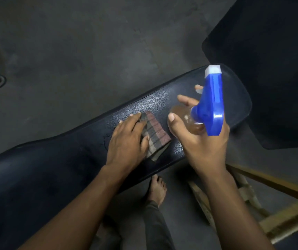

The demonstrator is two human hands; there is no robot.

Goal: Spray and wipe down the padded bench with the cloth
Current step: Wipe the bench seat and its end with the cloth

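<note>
**Cloth pressed flat, spray bottle held above the bench**

The folded checked cloth (152, 135) is being pressed onto the padded bench (54, 159) by the straight, lightly spread fingers of the left hand (128, 139). The spray bottle (205, 107) is being gripped at its clear neck by the curled fingers and thumb of the right hand (200, 141), at the cloth's three o'clock, with the blue trigger head pointing towards twelve o'clock. A bare foot (157, 188) is being shown on the floor at six o'clock, and a wooden frame (287, 210) at four o'clock.
</note>
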